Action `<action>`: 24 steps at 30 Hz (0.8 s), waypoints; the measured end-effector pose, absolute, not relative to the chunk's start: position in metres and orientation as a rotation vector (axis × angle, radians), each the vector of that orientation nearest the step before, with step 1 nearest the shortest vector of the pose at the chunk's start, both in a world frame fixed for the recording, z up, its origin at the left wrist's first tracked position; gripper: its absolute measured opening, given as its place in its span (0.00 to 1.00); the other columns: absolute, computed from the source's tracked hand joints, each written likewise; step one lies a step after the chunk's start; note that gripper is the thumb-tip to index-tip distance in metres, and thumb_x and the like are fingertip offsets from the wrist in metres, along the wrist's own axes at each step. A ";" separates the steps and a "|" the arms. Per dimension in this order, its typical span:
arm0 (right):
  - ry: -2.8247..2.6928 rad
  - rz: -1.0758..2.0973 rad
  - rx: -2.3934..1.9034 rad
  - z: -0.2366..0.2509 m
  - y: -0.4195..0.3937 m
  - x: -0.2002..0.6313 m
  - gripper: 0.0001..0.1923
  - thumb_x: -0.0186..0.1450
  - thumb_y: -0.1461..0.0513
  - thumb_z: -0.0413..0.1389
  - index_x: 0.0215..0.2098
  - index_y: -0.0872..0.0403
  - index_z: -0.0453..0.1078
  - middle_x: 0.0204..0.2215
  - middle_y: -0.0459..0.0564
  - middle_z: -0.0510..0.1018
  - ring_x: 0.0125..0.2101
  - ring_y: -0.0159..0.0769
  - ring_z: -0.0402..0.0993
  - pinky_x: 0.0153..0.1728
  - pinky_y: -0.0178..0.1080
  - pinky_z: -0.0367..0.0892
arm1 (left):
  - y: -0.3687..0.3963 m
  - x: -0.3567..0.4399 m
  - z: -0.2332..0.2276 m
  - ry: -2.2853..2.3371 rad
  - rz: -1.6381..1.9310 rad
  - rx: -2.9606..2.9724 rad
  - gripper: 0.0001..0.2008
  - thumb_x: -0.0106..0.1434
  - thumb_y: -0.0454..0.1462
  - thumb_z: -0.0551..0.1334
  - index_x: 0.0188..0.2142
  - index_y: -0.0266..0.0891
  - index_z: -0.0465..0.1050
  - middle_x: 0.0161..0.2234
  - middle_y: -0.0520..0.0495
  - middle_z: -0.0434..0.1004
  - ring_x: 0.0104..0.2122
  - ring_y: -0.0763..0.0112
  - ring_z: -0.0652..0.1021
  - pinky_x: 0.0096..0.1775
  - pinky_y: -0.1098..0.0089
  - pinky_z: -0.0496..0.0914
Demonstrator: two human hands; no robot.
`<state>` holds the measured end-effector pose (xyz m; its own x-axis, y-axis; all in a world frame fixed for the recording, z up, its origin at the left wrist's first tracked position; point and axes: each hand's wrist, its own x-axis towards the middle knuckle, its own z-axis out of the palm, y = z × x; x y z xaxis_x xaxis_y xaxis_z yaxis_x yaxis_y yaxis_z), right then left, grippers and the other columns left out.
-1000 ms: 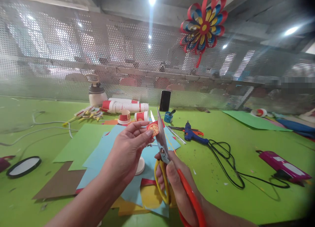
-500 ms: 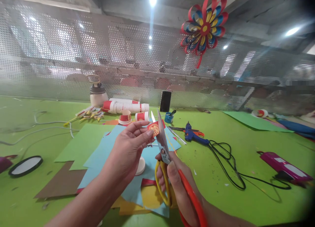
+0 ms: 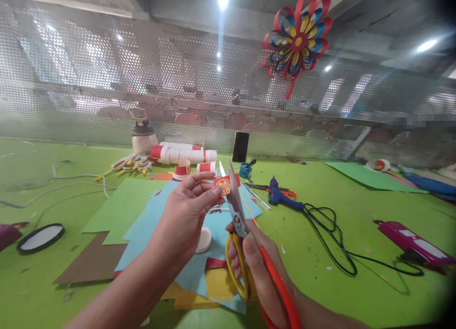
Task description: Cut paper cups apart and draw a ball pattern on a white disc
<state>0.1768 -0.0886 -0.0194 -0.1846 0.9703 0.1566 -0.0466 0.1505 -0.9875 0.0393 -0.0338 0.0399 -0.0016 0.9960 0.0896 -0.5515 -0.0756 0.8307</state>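
My left hand [image 3: 185, 215] pinches a small red paper piece [image 3: 222, 185] with a gold emblem between thumb and fingers, held up over the table. My right hand [image 3: 254, 267] grips scissors [image 3: 235, 208] with one yellow and one red handle loop. The blades point upward and stand slightly apart around the right edge of the red piece. Below both hands lies a pile of blue, green, yellow and brown paper sheets [image 3: 149, 215] on the green table [image 3: 320, 272].
A blue glue gun [image 3: 280, 196] with a black cord [image 3: 335, 243] lies to the right, a magenta case [image 3: 413, 238] beyond it. Red-and-white paper cups [image 3: 183, 154], a white jug [image 3: 142, 134] and a black phone [image 3: 240, 147] stand at the back. A black-rimmed oval [image 3: 41, 237] lies left.
The view shifted slightly; both hands, the red piece and the scissors keep nearly the same pose.
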 end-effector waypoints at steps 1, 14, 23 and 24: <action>-1.387 1.248 -0.978 -0.019 -0.089 0.177 0.25 0.66 0.40 0.47 0.43 0.52 0.60 0.24 0.42 0.65 0.21 0.28 0.59 0.23 0.33 0.59 | -0.034 0.039 0.040 0.708 1.477 0.836 0.19 0.49 0.32 0.72 0.39 0.35 0.70 0.29 0.48 0.78 0.31 0.69 0.80 0.36 0.71 0.72; -1.397 1.236 -0.995 -0.020 -0.089 0.177 0.27 0.65 0.39 0.46 0.44 0.52 0.61 0.24 0.42 0.66 0.21 0.27 0.59 0.22 0.33 0.57 | -0.033 0.038 0.043 0.726 1.476 0.824 0.19 0.49 0.29 0.71 0.40 0.34 0.70 0.29 0.48 0.79 0.31 0.71 0.79 0.35 0.72 0.72; -1.413 1.233 -1.015 -0.019 -0.089 0.178 0.28 0.65 0.38 0.45 0.44 0.53 0.61 0.24 0.43 0.66 0.22 0.28 0.60 0.22 0.33 0.59 | -0.032 0.037 0.043 0.731 1.496 0.825 0.17 0.50 0.29 0.70 0.40 0.34 0.70 0.28 0.48 0.78 0.30 0.71 0.79 0.37 0.71 0.72; -1.410 1.230 -1.022 -0.019 -0.089 0.178 0.28 0.65 0.38 0.45 0.44 0.53 0.61 0.24 0.43 0.66 0.22 0.29 0.61 0.23 0.33 0.59 | -0.032 0.037 0.043 0.730 1.497 0.827 0.17 0.50 0.29 0.70 0.40 0.34 0.70 0.28 0.48 0.78 0.30 0.71 0.79 0.37 0.70 0.73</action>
